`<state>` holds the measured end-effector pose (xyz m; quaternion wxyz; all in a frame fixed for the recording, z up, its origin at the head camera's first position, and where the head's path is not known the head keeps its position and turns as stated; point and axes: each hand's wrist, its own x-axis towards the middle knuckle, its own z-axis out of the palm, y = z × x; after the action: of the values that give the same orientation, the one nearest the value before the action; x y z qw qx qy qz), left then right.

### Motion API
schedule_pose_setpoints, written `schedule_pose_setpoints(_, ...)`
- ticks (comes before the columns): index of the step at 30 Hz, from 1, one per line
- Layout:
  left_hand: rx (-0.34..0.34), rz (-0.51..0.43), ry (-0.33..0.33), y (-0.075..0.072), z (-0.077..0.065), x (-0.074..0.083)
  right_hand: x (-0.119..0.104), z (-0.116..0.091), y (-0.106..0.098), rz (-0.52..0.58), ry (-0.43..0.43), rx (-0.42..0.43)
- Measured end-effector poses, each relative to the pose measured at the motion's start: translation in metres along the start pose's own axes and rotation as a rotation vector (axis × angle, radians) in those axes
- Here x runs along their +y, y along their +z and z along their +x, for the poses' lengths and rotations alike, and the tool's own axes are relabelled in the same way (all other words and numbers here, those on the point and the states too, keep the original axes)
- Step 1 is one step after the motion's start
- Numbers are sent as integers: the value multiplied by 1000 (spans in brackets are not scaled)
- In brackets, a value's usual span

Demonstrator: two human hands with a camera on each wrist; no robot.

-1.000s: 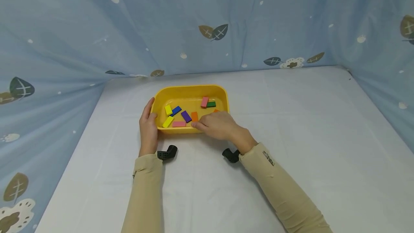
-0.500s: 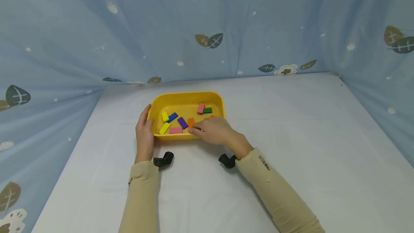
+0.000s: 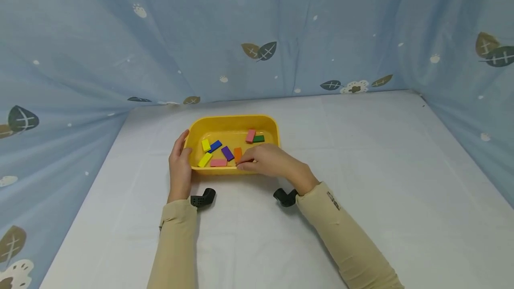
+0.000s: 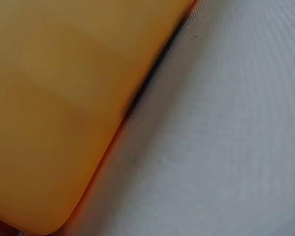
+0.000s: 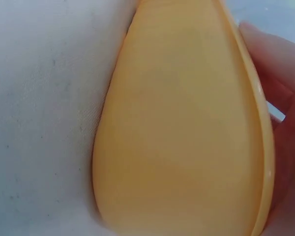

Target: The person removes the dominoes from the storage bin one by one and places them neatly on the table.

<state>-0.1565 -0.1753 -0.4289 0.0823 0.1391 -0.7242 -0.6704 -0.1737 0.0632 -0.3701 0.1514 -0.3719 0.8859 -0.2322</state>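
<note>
A yellow plastic tray (image 3: 229, 121) stands on the white cloth, with several small rectangular blocks inside. At its left end my left hand (image 3: 180, 168) grips the side, thumb by the rim and fingers along the outside wall. My right hand (image 3: 267, 159) reaches over the near rim at the right, its thumb and fingertips pinching a small dark red block (image 3: 250, 161), mostly hidden by the hand. Just left of those fingertips lies an orange block (image 3: 238, 154), beside a purple block (image 3: 227, 153). In the right wrist view, the right hand's fingers (image 5: 280, 61) bend over the rim.
Within the tray are also two yellow blocks (image 3: 205, 159), a blue block (image 3: 215, 146), pink blocks (image 3: 218, 163) and a green block (image 3: 259, 138). Black wrist devices (image 3: 204, 198) jut from both sleeves. A blue patterned curtain (image 3: 257, 21) hangs behind the table.
The head view has tilted, so the scene sits slightly lower. My right hand's fingers have shifted within the tray, and the orange block behind them is now hidden. The left hand stays put.
</note>
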Motion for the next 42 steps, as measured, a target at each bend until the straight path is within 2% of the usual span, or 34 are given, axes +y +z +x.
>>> schedule_pose_setpoints(8, -9, -7, -5, 0, 2, 1, 6, -1, -4, 101, 33, -2)
schedule_pose_setpoints(15, 10, -12, -1, 2, 3, -4, 11, 0, -4, 188, 50, 95)
schedule_pose_setpoints(20, 16, -1, -7, 1, 5, -7, 14, 0, -2, 313, 85, 135)
schedule_pose_setpoints(27, 0, 2, -4, -1, 2, 1, 16, -3, -8, 457, 149, 244)
schedule_pose_setpoints(30, 13, 11, 19, 0, 7, -7, 21, -5, -10, 532, 176, 271)
schedule_pose_setpoints(32, 19, 17, 31, 0, 8, -10, 24, -5, -13, 549, 195, 276)
schedule_pose_setpoints(38, 16, 5, 42, 1, 8, -12, 36, -5, -20, 477, 221, 290)
schedule_pose_setpoints(42, 19, 0, 46, 1, 9, -15, 41, -6, -22, 535, 254, 325)
